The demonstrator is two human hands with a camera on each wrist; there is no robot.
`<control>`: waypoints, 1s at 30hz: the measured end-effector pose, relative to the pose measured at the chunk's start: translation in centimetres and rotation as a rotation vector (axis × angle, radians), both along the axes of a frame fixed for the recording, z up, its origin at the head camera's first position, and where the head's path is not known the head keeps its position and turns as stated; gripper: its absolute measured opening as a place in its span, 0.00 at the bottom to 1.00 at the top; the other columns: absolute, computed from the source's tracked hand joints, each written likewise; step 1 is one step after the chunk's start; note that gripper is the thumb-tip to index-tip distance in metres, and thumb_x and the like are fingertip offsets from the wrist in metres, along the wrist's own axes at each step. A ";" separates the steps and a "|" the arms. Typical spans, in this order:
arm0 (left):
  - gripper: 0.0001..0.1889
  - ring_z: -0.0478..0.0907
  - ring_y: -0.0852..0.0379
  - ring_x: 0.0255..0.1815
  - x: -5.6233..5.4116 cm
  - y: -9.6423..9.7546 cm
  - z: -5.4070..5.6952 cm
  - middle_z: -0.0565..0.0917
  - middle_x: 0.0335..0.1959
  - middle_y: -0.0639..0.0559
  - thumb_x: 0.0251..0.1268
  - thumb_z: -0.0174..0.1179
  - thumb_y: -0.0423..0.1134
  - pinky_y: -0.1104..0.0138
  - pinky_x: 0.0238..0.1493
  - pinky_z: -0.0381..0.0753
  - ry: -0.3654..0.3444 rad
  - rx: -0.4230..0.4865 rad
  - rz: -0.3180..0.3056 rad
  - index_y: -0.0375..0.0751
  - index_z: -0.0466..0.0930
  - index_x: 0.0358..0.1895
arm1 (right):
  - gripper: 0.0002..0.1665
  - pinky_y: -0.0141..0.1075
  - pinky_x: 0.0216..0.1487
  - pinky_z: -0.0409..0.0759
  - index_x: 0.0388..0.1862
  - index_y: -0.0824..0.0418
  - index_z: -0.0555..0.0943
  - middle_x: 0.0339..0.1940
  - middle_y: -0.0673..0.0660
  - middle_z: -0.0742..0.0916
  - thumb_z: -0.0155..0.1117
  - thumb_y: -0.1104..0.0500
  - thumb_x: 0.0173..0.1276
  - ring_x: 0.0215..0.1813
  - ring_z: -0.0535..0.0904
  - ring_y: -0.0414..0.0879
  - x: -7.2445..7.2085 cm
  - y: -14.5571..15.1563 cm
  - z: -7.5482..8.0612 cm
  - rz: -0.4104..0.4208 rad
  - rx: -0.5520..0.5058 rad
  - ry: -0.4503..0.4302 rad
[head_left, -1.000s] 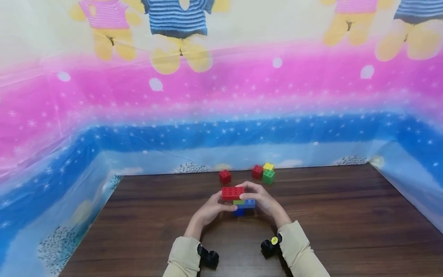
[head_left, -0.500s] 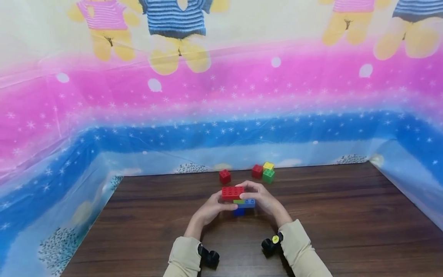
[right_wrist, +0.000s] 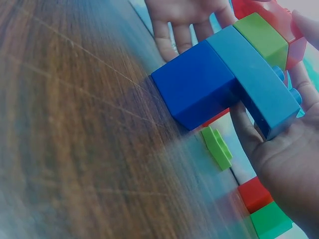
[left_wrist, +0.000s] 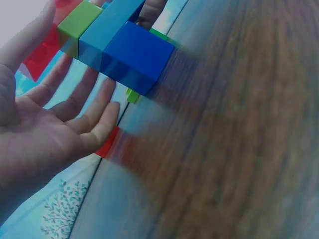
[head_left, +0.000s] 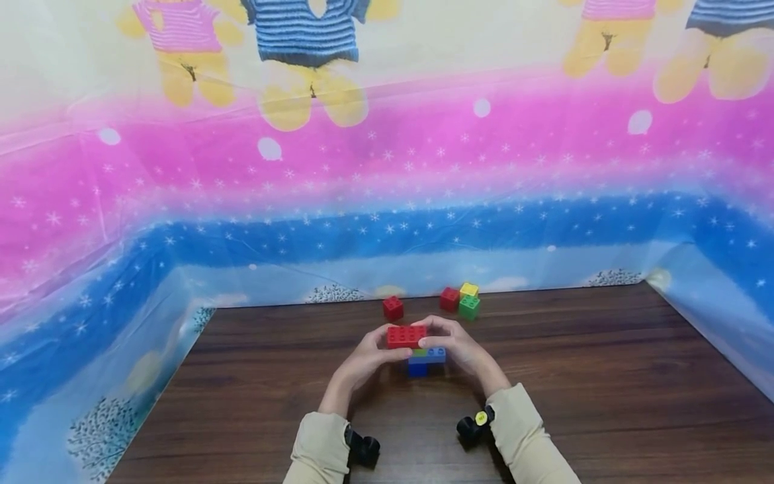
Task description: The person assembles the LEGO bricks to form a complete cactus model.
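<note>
A stack of toy building bricks stands between both hands in the head view. Its parts are a long red brick (head_left: pixel 406 336) on top, a lime green brick (right_wrist: pixel 261 37), a light blue brick (right_wrist: pixel 259 79) jutting right, and a dark blue brick (head_left: pixel 417 370) at the bottom. The left hand (head_left: pixel 365 359) holds the red brick, its thumb along the front lower edge and fingers behind. On the other side, the right hand (head_left: pixel 459 346) grips the stack, thumb against the red brick's right end and a finger beneath the light blue overhang. Some fingertips are hidden.
Behind the hands, near the far table edge, sit a red brick (head_left: pixel 393 308), another red brick (head_left: pixel 449 300), a yellow brick (head_left: pixel 469 291) and a green brick (head_left: pixel 469 308). A lime green brick (right_wrist: pixel 217 148) lies behind the stack. A printed cloth (head_left: pixel 387 235) surrounds the table.
The left thumb has moved up from the light blue brick to the red brick's lower edge, uncovering more of the blue bricks. The right hand and the stack look unmoved.
</note>
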State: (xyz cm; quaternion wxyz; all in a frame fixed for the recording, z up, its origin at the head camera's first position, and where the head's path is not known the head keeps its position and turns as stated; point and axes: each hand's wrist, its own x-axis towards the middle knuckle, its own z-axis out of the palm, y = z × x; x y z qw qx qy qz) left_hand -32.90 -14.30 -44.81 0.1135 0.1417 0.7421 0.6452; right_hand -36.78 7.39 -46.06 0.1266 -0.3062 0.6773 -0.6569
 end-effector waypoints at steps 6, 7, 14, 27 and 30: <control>0.22 0.76 0.58 0.50 -0.1 0.0 0.3 0.81 0.49 0.51 0.62 0.65 0.39 0.59 0.60 0.77 0.041 0.033 0.015 0.39 0.72 0.58 | 0.15 0.44 0.61 0.66 0.52 0.55 0.80 0.45 0.42 0.85 0.61 0.56 0.66 0.55 0.74 0.46 0.1 0.1 0.0 -0.005 0.000 0.002; 0.22 0.76 0.58 0.50 -0.1 0.0 0.3 0.80 0.49 0.51 0.62 0.65 0.38 0.61 0.58 0.77 0.048 0.038 0.020 0.39 0.72 0.58 | 0.15 0.44 0.61 0.67 0.51 0.54 0.80 0.45 0.42 0.85 0.61 0.56 0.66 0.55 0.74 0.46 0.1 0.1 0.1 -0.006 0.000 0.000; 0.21 0.76 0.59 0.50 0.0 0.1 0.5 0.80 0.50 0.50 0.61 0.66 0.37 0.62 0.56 0.78 0.071 0.056 0.044 0.39 0.73 0.57 | 0.12 0.44 0.62 0.67 0.48 0.47 0.80 0.45 0.41 0.85 0.60 0.56 0.67 0.55 0.75 0.44 0.1 0.1 0.0 -0.002 -0.002 0.000; 0.19 0.76 0.58 0.49 -0.2 0.1 0.2 0.81 0.47 0.51 0.61 0.65 0.36 0.61 0.56 0.78 0.080 0.046 0.060 0.38 0.73 0.54 | 0.14 0.51 0.65 0.66 0.51 0.54 0.79 0.45 0.42 0.85 0.60 0.56 0.66 0.56 0.74 0.46 0.3 -0.1 0.2 -0.033 0.020 -0.020; 0.18 0.76 0.57 0.49 -0.2 0.2 0.1 0.80 0.47 0.50 0.61 0.65 0.36 0.62 0.56 0.78 0.081 0.047 0.062 0.38 0.73 0.53 | 0.19 0.48 0.64 0.67 0.54 0.61 0.78 0.45 0.42 0.85 0.60 0.57 0.66 0.56 0.74 0.47 0.2 -0.1 0.2 -0.031 0.026 -0.014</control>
